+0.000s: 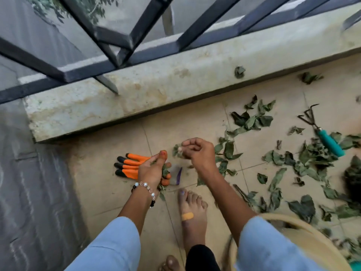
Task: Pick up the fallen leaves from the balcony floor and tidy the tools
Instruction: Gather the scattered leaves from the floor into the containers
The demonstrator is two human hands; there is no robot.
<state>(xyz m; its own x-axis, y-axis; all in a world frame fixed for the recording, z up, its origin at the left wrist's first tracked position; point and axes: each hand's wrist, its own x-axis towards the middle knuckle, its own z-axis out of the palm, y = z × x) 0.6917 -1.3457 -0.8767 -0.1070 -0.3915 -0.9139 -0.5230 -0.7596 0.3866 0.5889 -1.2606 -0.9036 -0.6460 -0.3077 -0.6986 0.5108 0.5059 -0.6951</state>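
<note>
1. Left hand (pixel 154 169) low over the floor (pixel 109 184), fingers curled round a bunch of leaves (pixel 164 179); green tips poking out below the palm.
2. Bead bracelet (pixel 146 189) on that wrist, pale blue sleeve (pixel 109 249) behind it.
3. Right hand (pixel 197 153) just beside, a touch higher, fingertips pinched on a small leaf (pixel 176 149); motion blur there, so grip detail unclear.
4. Orange gloves (pixel 130 166) with black fingertips flat on the tiles, partly hidden under the left hand.
5. Small clear scrap with a purple edge (pixel 177 176) lying between the two hands.
6. Scattered leaves (pixel 304 165) all across the right side of the floor, thickest toward the far right.
7. Hand rake (pixel 322 133), teal handle, black tines, lying among those leaves, well apart from both hands.
8. Tan basket (pixel 304 231) at the lower right, rim near the right sleeve, a few leaves inside.
9. Bare foot (pixel 193 210) with an orange plaster planted between the arms.
10. Stained concrete kerb (pixel 175 83) running across, dark metal railing (pixel 121 42) above it.
</note>
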